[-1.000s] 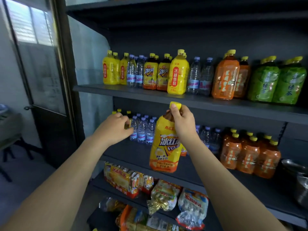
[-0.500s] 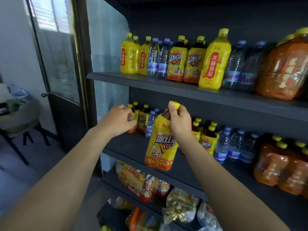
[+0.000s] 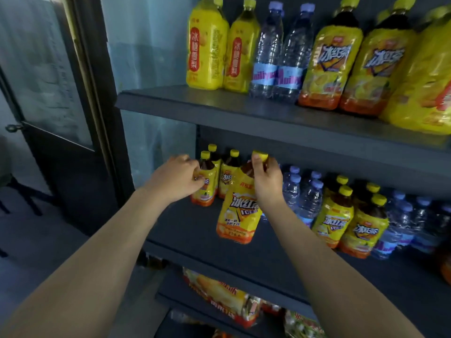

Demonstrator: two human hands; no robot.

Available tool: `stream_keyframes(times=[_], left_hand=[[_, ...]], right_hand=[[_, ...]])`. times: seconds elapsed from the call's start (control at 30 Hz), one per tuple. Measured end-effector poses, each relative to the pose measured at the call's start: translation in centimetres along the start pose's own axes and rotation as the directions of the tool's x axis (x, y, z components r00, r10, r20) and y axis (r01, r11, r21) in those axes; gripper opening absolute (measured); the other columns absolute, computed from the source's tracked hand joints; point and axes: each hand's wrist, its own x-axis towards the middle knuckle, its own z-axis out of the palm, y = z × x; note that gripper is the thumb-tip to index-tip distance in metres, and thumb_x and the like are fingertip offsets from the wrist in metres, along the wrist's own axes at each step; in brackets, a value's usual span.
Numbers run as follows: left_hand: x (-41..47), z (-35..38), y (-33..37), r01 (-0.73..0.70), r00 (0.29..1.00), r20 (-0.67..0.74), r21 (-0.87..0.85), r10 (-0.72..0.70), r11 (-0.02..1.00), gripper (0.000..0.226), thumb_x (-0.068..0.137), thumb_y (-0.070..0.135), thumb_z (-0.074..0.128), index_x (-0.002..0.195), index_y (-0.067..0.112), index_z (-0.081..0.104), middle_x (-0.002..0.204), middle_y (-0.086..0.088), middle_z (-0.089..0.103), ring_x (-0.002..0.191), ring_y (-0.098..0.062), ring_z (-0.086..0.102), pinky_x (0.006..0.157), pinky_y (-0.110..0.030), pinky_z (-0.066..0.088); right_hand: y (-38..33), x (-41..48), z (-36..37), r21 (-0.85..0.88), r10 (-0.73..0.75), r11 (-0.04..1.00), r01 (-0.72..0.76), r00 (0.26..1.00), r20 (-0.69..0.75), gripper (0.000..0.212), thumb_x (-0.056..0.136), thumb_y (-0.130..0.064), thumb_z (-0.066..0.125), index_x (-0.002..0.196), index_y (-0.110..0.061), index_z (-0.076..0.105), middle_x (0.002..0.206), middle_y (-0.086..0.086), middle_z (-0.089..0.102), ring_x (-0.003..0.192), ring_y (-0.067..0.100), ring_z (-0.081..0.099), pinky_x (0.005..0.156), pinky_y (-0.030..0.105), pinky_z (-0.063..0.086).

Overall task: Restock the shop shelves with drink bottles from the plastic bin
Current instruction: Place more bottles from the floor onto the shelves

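The right hand (image 3: 267, 181) fingers grip an iced-tea bottle (image 3: 238, 213) (by its neck); the left hand (image 3: 177, 178) fingers clasp a shelved bottle (image 3: 204, 191).

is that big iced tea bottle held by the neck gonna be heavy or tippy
Probably heavy for its size: the iced tea bottle looks full, dark tea up to the neck. Hanging from the right hand at its cap, it may swing. Tall and narrow, so it could tip if nudged high up.

A small shop, dark metal shelves (image 3: 244, 111) stocked in rows, iced tea bottles (image 3: 329, 59), water bottles (image 3: 266, 54), packaged snacks (image 3: 219, 296) below, glass door (image 3: 48, 76) left.
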Motion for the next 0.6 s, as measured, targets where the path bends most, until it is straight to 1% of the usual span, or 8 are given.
stream_keyframes(times=[0.1,0.17,0.27,0.33,0.4,0.43,0.5,0.6], left_hand=[[2.6,1.2,-2.1,-0.032,0.999,0.025,0.000,0.032,0.999,0.041,0.089,0.039,0.051,0.120,0.012,0.055,0.132,-0.010,0.047,0.125,-0.026,0.040,0.098,-0.041,0.042],[4.0,2.2,-3.0,-0.050,0.998,0.039,-0.003,0.050,0.999,0.040,0.089,0.039,0.051,0.119,0.012,0.054,0.129,-0.009,0.048,0.123,-0.026,0.040,0.096,-0.040,0.043],[5.6,4.1,-3.9,-0.082,0.995,0.052,-0.007,0.082,0.997,0.041,0.090,0.039,0.050,0.121,0.013,0.053,0.127,-0.008,0.048,0.122,-0.025,0.040,0.095,-0.040,0.043],[6.4,5.6,-4.5,-0.092,0.993,0.068,-0.012,0.092,0.996,0.040,0.090,0.038,0.049,0.122,0.013,0.052,0.127,-0.008,0.047,0.123,-0.025,0.039,0.095,-0.039,0.043],[7.2,7.1,-5.2,-0.099,0.992,0.072,-0.023,0.100,0.995,0.039,0.091,0.037,0.049,0.120,0.012,0.054,0.126,-0.008,0.048,0.122,-0.025,0.039,0.095,-0.038,0.042],[7.5,7.9,-5.5,-0.097,0.992,0.072,-0.035,0.099,0.995,0.038,0.091,0.037,0.049,0.119,0.012,0.055,0.126,-0.007,0.048,0.122,-0.024,0.039,0.094,-0.037,0.041],[8.1,9.3,-6.1,-0.092,0.992,0.077,-0.064,0.097,0.994,0.037,0.091,0.037,0.049,0.118,0.012,0.056,0.127,-0.005,0.048,0.123,-0.024,0.039,0.094,-0.037,0.041],[8.9,11.0,-6.6,-0.096,0.992,0.080,-0.077,0.102,0.992,0.037,0.091,0.037,0.048,0.118,0.013,0.056,0.128,-0.004,0.048,0.122,-0.023,0.039,0.093,-0.037,0.043]], right_hand=[[1.6,1.5,2.9,-0.019,0.019,1.000,-0.019,1.000,-0.011,0.035,0.097,-0.035,0.046,0.107,-0.003,0.055,0.090,0.008,0.063,0.087,0.024,0.059,0.080,0.038,0.047],[2.8,2.3,4.4,-0.028,0.048,0.998,-0.048,0.999,-0.015,0.032,0.097,-0.033,0.048,0.104,-0.003,0.055,0.080,-0.002,0.060,0.083,0.020,0.059,0.077,0.035,0.046],[4.8,3.2,6.1,-0.051,0.063,0.997,-0.063,0.998,-0.016,0.020,0.097,-0.030,0.050,0.096,-0.010,0.053,0.073,-0.013,0.056,0.070,0.007,0.056,0.069,0.028,0.046],[6.5,3.8,7.1,-0.067,0.067,0.995,-0.068,0.998,-0.010,0.018,0.096,-0.031,0.050,0.094,-0.013,0.052,0.075,-0.011,0.058,0.074,0.011,0.058,0.073,0.032,0.048],[8.0,4.5,8.0,-0.089,0.069,0.994,-0.070,0.998,-0.009,0.023,0.096,-0.032,0.051,0.098,-0.010,0.055,0.080,-0.006,0.061,0.083,0.019,0.061,0.080,0.040,0.051],[8.8,4.8,8.5,-0.096,0.071,0.993,-0.071,0.997,-0.002,0.025,0.096,-0.032,0.051,0.100,-0.009,0.055,0.082,-0.003,0.063,0.084,0.020,0.062,0.080,0.040,0.051],[10.0,5.3,9.1,-0.114,0.071,0.991,-0.069,0.997,0.015,0.026,0.096,-0.032,0.050,0.103,-0.008,0.056,0.087,0.002,0.066,0.086,0.020,0.063,0.079,0.036,0.051],[11.2,6.1,10.0,-0.126,0.056,0.991,-0.053,0.998,0.022,0.023,0.096,-0.031,0.050,0.104,-0.010,0.054,0.091,0.004,0.066,0.086,0.020,0.063,0.077,0.032,0.049]])
